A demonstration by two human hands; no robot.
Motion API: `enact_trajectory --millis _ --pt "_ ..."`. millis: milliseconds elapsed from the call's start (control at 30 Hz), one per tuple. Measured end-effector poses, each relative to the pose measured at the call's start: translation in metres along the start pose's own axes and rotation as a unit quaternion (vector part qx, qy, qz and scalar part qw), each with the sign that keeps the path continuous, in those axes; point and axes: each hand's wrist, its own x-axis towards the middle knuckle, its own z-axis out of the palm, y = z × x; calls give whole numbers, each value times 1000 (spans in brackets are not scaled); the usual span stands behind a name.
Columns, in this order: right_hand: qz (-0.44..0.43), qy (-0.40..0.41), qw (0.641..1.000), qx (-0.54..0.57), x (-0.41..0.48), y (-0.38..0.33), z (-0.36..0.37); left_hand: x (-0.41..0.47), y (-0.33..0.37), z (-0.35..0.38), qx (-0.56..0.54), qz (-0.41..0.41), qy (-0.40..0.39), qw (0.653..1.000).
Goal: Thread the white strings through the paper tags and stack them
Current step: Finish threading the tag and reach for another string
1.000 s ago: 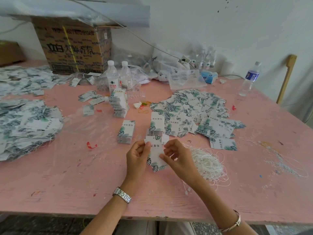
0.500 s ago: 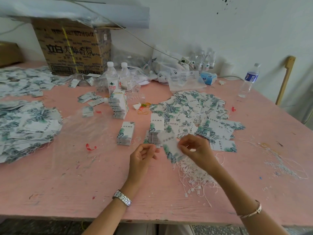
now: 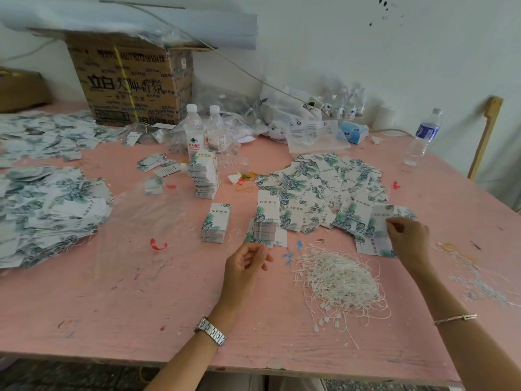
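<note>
My right hand (image 3: 406,234): grip pinches leaf-print tag (image 3: 379,221) at near edge of loose tag spread (image 3: 324,187). My left hand (image 3: 248,261): loosely curled, empty, near tag stack (image 3: 266,224). Risks: overlapping tags lift together; my forearm sweeps tangled white strings (image 3: 341,277) heaped on desk (image 3: 141,306), snagging clumps.

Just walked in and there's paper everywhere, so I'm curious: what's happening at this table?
A person at a pink table is stringing paper tags. The right hand pinches one tag at the near edge of the loose spread of leaf-printed tags. The left hand hovers over the table, fingers curled; whether it holds a string is too fine to tell. A tangle of white strings lies between the arms, and neat stacks stand beyond the left hand.
</note>
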Motion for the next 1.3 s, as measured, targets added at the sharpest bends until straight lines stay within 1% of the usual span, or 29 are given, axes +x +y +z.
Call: enact_trajectory --millis 167,267,300,333,400,467,533,600,800,867,933,1000,1067,1167,1300 --pt "-5 -59 995 -82 -4 7 10 -1 1 0 8 -2 -3 1000" --pt "-25 -37 990 -137 -11 -6 16 -1 2 1 8 -5 -4 1000" --pt "-37 -32 989 -142 -14 -15 17 -1 2 1 10 -6 -4 1000" --pt "-68 -37 988 -130 -16 -23 20 -2 2 1 10 -8 -4 1000" --pt "-152 -94 981 -76 -23 -42 26 -2 2 1 11 -11 -4 1000" --pt "-223 -184 956 -46 -34 -59 33 -2 2 1 13 -15 -2 1000" --pt "-257 -248 933 -48 -44 -72 42 -3 2 1 12 -18 -3 1000" --pt "-266 -271 923 -63 -52 -80 50 -3 3 1 11 -21 -2 1000" --pt "-265 -277 915 -125 -60 -94 55 -4 5 2 24 -20 -2 999" --pt "-251 -270 924 -105 -60 -99 54 -3 5 2 38 -19 0 999" --pt "-244 -273 930 -38 -63 -106 52 -3 6 3 61 -15 7 998" --pt "-233 -300 923 58 -68 -117 48 -3 6 4 79 -2 13 997" --pt "-231 -336 906 116 -75 -128 44 -3 8 4 89 10 8 996" --pt "-254 -371 882 143 -85 -143 43 -5 6 2 106 18 -28 994" --pt "-274 -373 874 148 -93 -152 47 -6 4 2 98 13 -44 994"
